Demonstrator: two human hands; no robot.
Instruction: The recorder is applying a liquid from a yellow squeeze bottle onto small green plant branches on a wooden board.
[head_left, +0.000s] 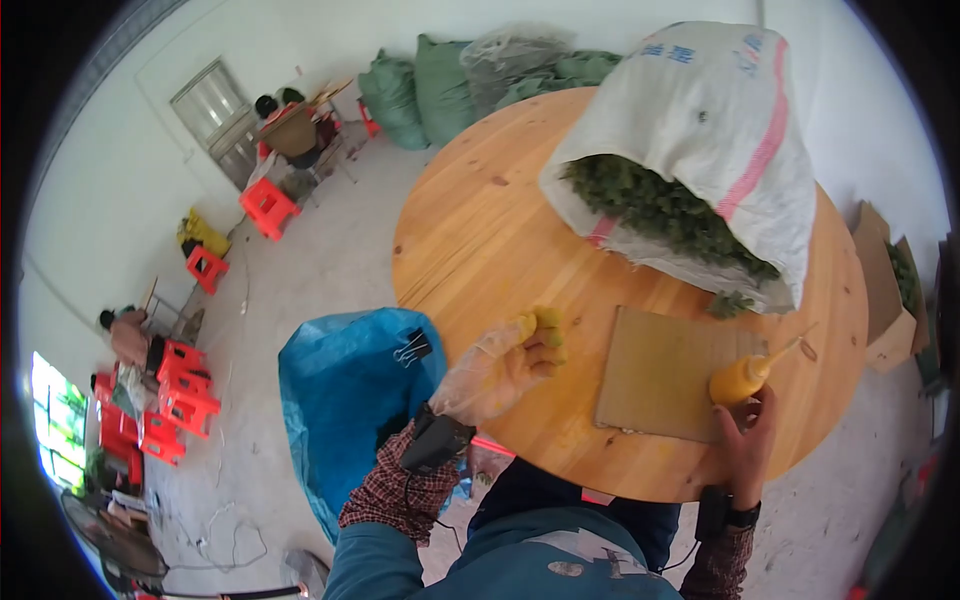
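My left hand (501, 369), in a thin clear glove with yellow-stained fingertips, is raised over the near left part of the round wooden table (480, 232), fingers curled; whether anything small is between them I cannot tell. My bare right hand (747, 429) is around the base of a yellow squeeze bottle (739, 380) with a long thin nozzle, tilted to the upper right. The bottle is over the right edge of a flat cardboard piece (656, 375). Beyond it, a white woven sack (720, 120) lies with its mouth towards me, full of green artificial-looking foliage (660, 210).
A blue bag (330, 390) with a black binder clip (414, 347) hangs at the table's left edge. One loose green sprig (729, 304) lies by the sack. A cardboard box (881, 300) stands right. Green sacks (446, 86), red stools (268, 208) and seated people are farther off.
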